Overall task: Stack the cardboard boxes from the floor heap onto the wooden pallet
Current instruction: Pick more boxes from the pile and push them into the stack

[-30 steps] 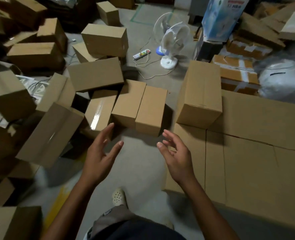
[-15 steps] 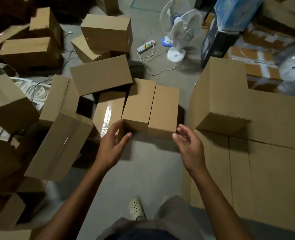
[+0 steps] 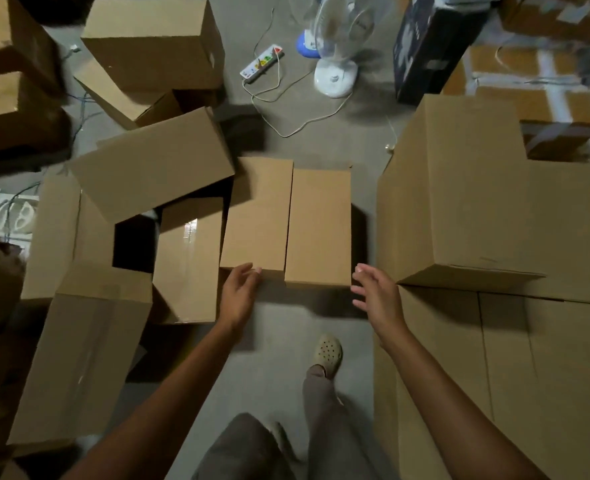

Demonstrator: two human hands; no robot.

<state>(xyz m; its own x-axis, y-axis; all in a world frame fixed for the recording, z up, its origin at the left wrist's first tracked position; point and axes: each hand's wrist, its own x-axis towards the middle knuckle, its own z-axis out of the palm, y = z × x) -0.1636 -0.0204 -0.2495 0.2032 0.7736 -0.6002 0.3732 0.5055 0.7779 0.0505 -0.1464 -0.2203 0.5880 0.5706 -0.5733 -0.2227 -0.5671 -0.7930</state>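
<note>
Two plain cardboard boxes lie side by side on the floor ahead of me, a left one (image 3: 257, 216) and a right one (image 3: 317, 226). My left hand (image 3: 239, 292) touches the near left corner of the left box with its fingertips. Just off the near right corner of the right box, my right hand (image 3: 376, 297) hovers with fingers spread and holds nothing. A stack of boxes (image 3: 494, 341) fills the right side, with one box (image 3: 459, 202) standing on top of the layer; the pallet under it is hidden. A heap of boxes (image 3: 79, 365) covers the floor on the left.
A white fan (image 3: 335, 43), a power strip (image 3: 261, 62) and its loose cable (image 3: 297, 123) lie on the grey floor beyond the two boxes. A dark carton (image 3: 425, 53) stands at the back right. My shoe (image 3: 327, 353) is on the strip of bare floor between heap and stack.
I have moved closer and leaned down. Both hands have reached forward, the left one arriving at the left box's near corner and the right one coming beside the right box.
</note>
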